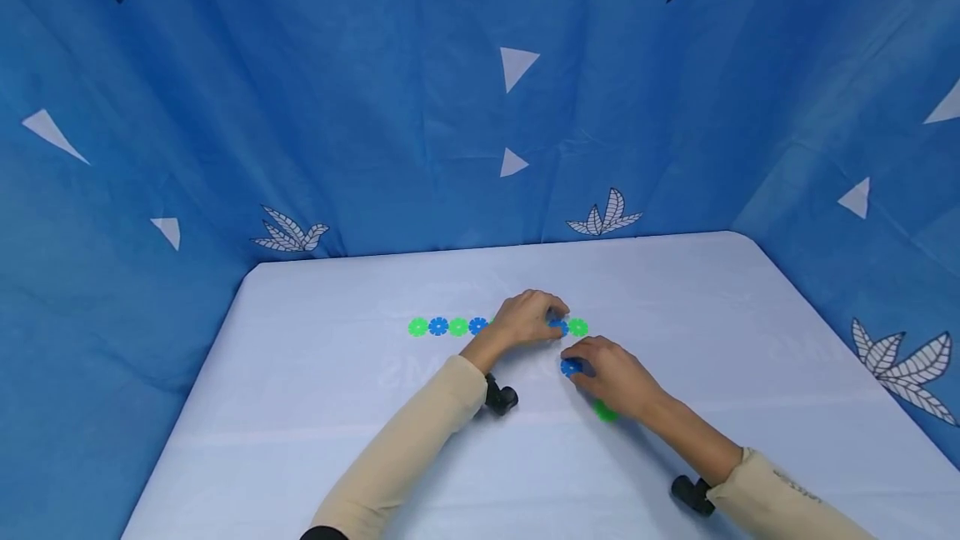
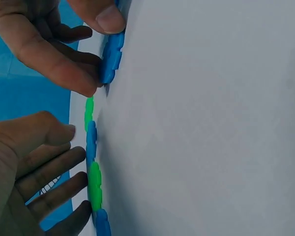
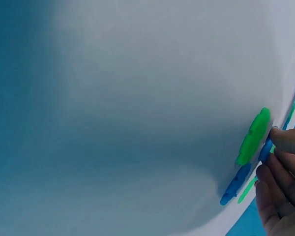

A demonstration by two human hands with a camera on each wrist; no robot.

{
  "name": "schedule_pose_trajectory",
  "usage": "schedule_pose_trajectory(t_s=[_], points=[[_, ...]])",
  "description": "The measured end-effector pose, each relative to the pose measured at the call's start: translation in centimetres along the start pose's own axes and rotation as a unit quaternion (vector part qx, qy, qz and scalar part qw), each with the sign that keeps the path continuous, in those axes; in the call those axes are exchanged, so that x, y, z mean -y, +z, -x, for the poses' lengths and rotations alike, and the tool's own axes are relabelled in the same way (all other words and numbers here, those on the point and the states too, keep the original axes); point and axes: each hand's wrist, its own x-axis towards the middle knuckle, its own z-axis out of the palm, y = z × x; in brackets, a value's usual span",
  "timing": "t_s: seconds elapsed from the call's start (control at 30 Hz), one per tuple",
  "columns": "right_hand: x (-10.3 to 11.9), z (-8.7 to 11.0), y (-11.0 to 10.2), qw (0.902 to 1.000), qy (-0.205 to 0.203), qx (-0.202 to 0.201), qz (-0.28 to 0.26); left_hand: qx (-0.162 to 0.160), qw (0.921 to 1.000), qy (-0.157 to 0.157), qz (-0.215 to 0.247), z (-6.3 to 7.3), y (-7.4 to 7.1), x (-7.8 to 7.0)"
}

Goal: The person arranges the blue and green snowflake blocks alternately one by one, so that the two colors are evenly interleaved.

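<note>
Notched plastic discs, green and blue by turns, lie in a row on the white table; a green disc (image 1: 417, 327) is at its left end and another green disc (image 1: 578, 327) at its right end. My left hand (image 1: 528, 317) reaches over the row, covering part of it. In the left wrist view its fingers are fairly straight, fingertips right at a blue disc (image 2: 91, 141) and a green disc (image 2: 95, 186). Nearer to me, my right hand (image 1: 618, 377) pinches a blue disc (image 1: 572, 367) between thumb and fingers. A loose green disc (image 1: 606, 411) shows partly under this hand.
In the right wrist view, a blue disc (image 3: 236, 184) lies close by the loose green one. Blue patterned cloth (image 1: 465, 107) hangs behind and beside the white table (image 1: 315, 440). Black wrist devices sit under my left wrist (image 1: 498, 398) and right wrist (image 1: 693, 497).
</note>
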Motion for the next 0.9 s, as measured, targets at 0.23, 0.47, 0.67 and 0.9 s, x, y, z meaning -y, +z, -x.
schedule_pose_trajectory(t_s=[0.23,0.47,0.67,0.9], points=[[-0.1,0.4,0.2,0.9998,-0.021,0.0,-0.003,-0.032,0.9994,-0.01,-0.009,-0.5,0.6,-0.7],[-0.1,1.0,0.4,0.998,-0.061,0.01,0.017,-0.05,0.9987,-0.001,-0.006,-0.9,1.7,-1.5],[-0.1,1.4,0.0,0.9962,-0.081,-0.006,0.031,-0.048,0.9984,0.002,-0.028,-1.2,2.3,-1.7],[-1.2,1.7,-1.3,0.999,-0.032,-0.025,0.017,-0.043,0.998,0.013,-0.045,-1.7,2.4,-1.6]])
